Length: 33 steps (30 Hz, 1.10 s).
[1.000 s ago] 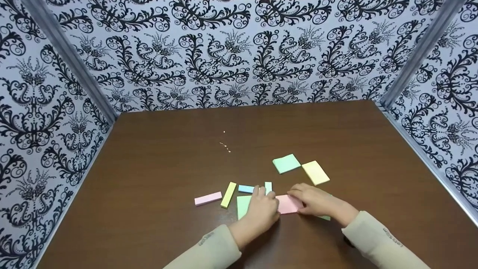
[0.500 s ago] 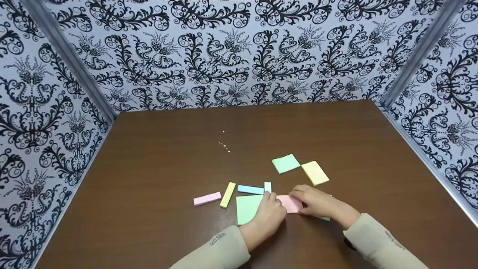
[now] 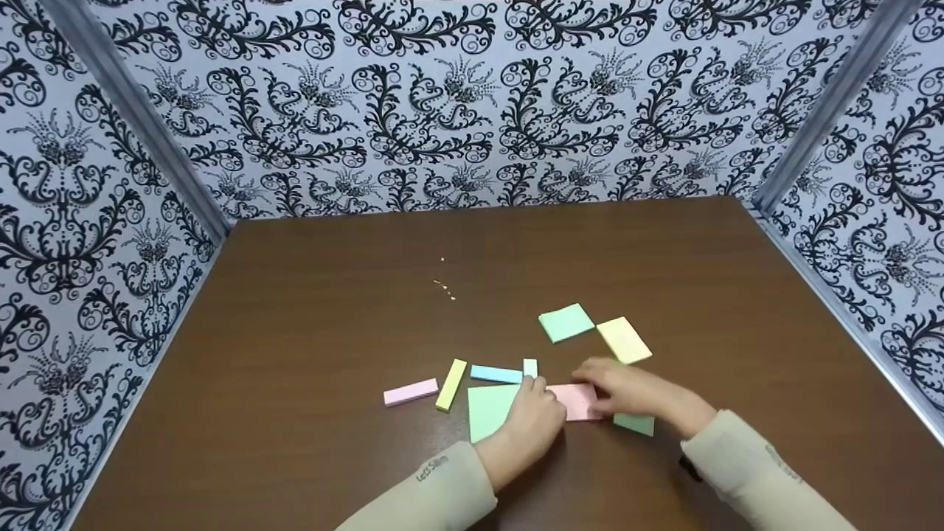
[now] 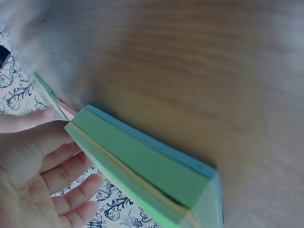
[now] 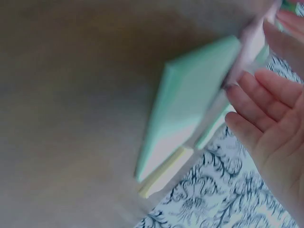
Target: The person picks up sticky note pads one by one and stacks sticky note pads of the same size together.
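Note:
My left hand (image 3: 527, 417) lies across the right part of a large green sticky-note stack (image 3: 488, 414), its fingers at the seam with a pink sticky-note pad (image 3: 579, 402). In the left wrist view the stack shows green, yellow and blue layers, with the index finger at its corner and the other fingers loosely bent. My right hand (image 3: 634, 389) hovers at the pink pad's right end, fingers loosely spread. Partly beneath that hand lies a green pad (image 3: 636, 424), also large in the right wrist view, next to the pink one.
Behind the hands lie a small green pad (image 3: 566, 323) and a yellow pad (image 3: 624, 340). Narrow strip pads in pink (image 3: 411, 392), yellow (image 3: 450, 385), blue (image 3: 495, 374) and pale green (image 3: 530, 367) lie to the left and behind the large stack. Patterned walls border the brown table (image 3: 332, 295).
My left hand has slid right and toward me, uncovering more of the green stack and the blue strip. My right hand has loosened from the pink pad, showing more of the green pad beneath.

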Tool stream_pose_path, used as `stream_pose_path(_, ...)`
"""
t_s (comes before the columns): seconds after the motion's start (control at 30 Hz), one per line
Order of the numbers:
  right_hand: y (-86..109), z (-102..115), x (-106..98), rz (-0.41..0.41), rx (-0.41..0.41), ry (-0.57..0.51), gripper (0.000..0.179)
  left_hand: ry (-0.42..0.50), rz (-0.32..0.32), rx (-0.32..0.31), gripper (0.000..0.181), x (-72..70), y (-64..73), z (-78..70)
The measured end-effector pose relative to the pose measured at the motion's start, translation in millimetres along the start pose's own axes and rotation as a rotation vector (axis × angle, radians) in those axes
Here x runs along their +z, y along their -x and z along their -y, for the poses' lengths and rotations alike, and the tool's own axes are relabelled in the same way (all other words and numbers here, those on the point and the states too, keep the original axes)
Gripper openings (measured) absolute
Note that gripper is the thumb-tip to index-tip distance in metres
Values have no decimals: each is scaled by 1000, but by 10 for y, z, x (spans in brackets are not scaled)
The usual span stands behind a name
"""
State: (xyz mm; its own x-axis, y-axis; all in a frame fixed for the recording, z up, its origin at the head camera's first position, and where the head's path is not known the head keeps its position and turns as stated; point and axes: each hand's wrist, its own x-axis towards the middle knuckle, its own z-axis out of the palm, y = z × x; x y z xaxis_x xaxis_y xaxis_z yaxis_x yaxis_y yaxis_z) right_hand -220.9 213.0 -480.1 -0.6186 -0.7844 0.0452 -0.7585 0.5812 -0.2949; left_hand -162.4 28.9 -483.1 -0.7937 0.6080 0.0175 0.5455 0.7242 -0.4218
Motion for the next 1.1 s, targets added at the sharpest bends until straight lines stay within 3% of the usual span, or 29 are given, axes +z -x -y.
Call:
stream_pose_path(0.17,-192,-239,-226,-43,107,-26,30,9,-10,-24,18,8,-24,28)
stream_pose_path(0.3,-376,-396,-301,35,240,-19,34,47,31,-52,16,-19,-51,26)
stream_pose_path(0.4,-487,-468,-314,110,284,14,42,47,55,-67,16,-47,-73,7)
stream_pose_path(0.63,-630,-573,-263,191,295,60,51,63,68,-72,17,-37,-111,-11)
stream_pose_path(0.93,-651,-598,-155,136,237,210,44,89,68,-66,19,-37,-136,-10)
stream_pose_path(1.1,-649,-540,-160,140,173,227,42,107,70,-74,19,-27,-159,7)
